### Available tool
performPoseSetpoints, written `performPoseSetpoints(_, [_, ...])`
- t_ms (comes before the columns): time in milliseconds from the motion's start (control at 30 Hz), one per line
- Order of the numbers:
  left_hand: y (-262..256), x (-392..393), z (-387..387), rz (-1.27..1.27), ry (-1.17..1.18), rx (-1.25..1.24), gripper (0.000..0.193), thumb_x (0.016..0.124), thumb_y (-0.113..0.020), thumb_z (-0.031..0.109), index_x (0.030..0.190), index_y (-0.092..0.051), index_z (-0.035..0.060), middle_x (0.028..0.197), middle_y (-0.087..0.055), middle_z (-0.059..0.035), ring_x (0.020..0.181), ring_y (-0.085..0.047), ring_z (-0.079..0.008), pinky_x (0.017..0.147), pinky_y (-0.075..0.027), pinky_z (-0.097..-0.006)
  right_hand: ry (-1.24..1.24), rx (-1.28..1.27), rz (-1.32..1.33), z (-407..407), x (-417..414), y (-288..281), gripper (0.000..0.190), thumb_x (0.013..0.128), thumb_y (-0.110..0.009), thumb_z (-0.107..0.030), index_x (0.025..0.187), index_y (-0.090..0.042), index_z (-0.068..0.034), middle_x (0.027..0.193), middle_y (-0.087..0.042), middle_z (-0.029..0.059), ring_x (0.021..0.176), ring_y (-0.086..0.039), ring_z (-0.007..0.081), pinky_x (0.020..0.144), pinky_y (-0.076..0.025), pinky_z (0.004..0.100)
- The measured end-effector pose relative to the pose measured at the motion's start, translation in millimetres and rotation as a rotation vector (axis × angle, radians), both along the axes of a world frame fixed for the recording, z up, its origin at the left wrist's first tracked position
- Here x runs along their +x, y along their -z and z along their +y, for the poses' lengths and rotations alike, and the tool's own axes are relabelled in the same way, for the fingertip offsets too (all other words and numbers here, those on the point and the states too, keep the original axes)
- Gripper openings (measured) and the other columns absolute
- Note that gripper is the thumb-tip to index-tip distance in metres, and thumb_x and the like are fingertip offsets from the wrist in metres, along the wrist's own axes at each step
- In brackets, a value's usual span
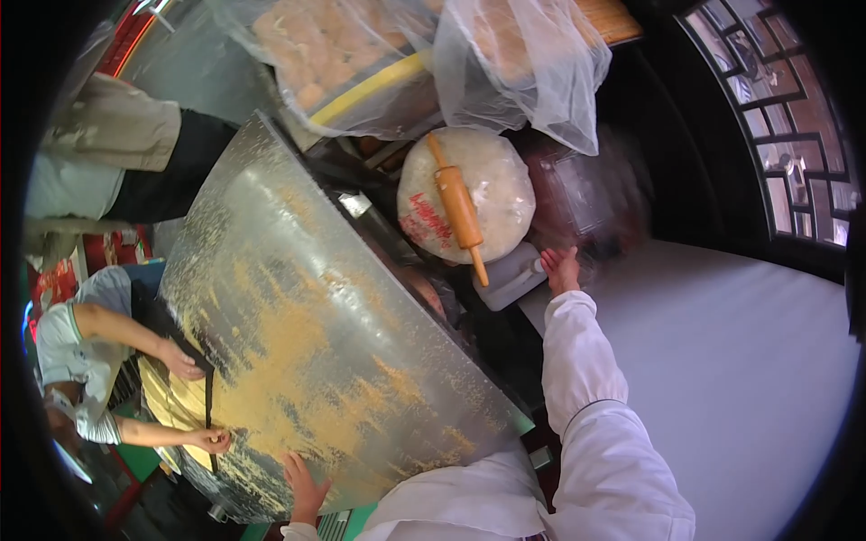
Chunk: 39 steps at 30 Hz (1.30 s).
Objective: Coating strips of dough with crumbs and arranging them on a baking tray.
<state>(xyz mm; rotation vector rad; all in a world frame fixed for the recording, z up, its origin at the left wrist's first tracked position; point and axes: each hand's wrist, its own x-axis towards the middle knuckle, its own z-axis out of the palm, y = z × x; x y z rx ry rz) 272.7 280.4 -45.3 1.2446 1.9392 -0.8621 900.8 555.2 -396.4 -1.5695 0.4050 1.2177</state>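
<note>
My left hand (306, 488) is at the near edge of a metal worktable (254, 179), fingers apart, holding nothing visible. Yellow-brown crumbs or coarse powder (287, 358) lie scattered over the tabletop. My right hand (563, 270) reaches forward with its fingers extended, beside the white cap of a translucent plastic jug (504, 274); whether it touches the cap I cannot tell. Just beyond that hand is a blurred clear plastic container (582, 193). A wooden rolling pin (459, 206) lies across a round, plastic-wrapped bundle (500, 172) bearing red writing.
At left, a co-worker's hands (181, 362) are at a dark straight edge (210, 412) beside a round yellow surface (159, 389). Another person (122, 135) stands farther back. Plastic-covered trays (372, 88) hold pale round pieces. A white surface (731, 351) spreads to my right, below a lattice window (785, 122).
</note>
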Motion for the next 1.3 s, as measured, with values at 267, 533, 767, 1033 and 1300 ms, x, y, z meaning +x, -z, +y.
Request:
performPoseSetpoints(267, [1, 6, -7, -0.032, -0.010, 0.239, 0.106, 0.072, -0.078, 0.032, 0.145, -0.012, -0.0077, 0.149, -0.010, -0.0357, 0.142, -0.006, -0.0468, 0.112, -0.013, -0.0579, -0.106, 0.062, -0.091, -4, -25, -46, 0.052, 0.097, -0.043, -0.050, 0.095, -0.058, 0.000, 0.081, -0.063, 0.0115, 0.073, -0.064, 0.0263, 0.064, -0.055, 0.0372])
performPoseSetpoints(533, [22, -14, -35, -0.142, 0.014, 0.563, 0.094, 0.075, -0.073, 0.036, 0.142, -0.023, -0.0069, 0.149, -0.017, -0.0324, 0.141, -0.010, -0.0483, 0.110, -0.015, -0.0618, -0.697, 0.093, -1.179, -30, -81, -163, 0.036, 0.094, -0.058, -0.024, 0.118, -0.051, 0.003, 0.104, -0.063, 0.0137, 0.091, -0.063, 0.0233, 0.081, -0.051, 0.0353])
performPoseSetpoints(767, [7, -59, -66, -1.002, -0.669, 0.939, 0.072, 0.095, -0.050, 0.039, 0.143, -0.025, -0.0073, 0.151, -0.025, -0.0243, 0.141, -0.024, -0.0338, 0.114, -0.020, -0.0474, -0.939, 0.579, -1.251, -129, -295, -323, 0.033, 0.099, -0.047, -0.015, 0.126, -0.050, 0.003, 0.121, -0.056, 0.0137, 0.113, -0.052, 0.0226, 0.099, -0.039, 0.0332])
performPoseSetpoints(1033, [-24, -103, -111, -2.144, -1.807, 0.873, 0.085, 0.097, -0.026, 0.060, 0.146, -0.015, -0.0081, 0.150, -0.026, -0.0253, 0.139, -0.030, -0.0317, 0.115, -0.025, -0.0414, -1.509, 1.302, -1.034, -314, -594, -431, 0.045, 0.082, -0.057, 0.006, 0.126, -0.051, -0.001, 0.135, -0.049, 0.0166, 0.127, -0.045, 0.0295, 0.107, -0.034, 0.0391])
performPoseSetpoints(1300, [-64, -101, -146, -2.201, -1.682, 0.976, 0.088, 0.095, -0.021, 0.067, 0.147, -0.020, -0.0049, 0.153, -0.027, -0.0163, 0.140, -0.027, -0.0279, 0.114, -0.023, -0.0441, -1.789, 1.062, -1.166, -282, -634, -341, 0.040, 0.095, -0.051, -0.027, 0.126, -0.053, -0.001, 0.132, -0.050, 0.0231, 0.123, -0.046, 0.0384, 0.103, -0.033, 0.0508])
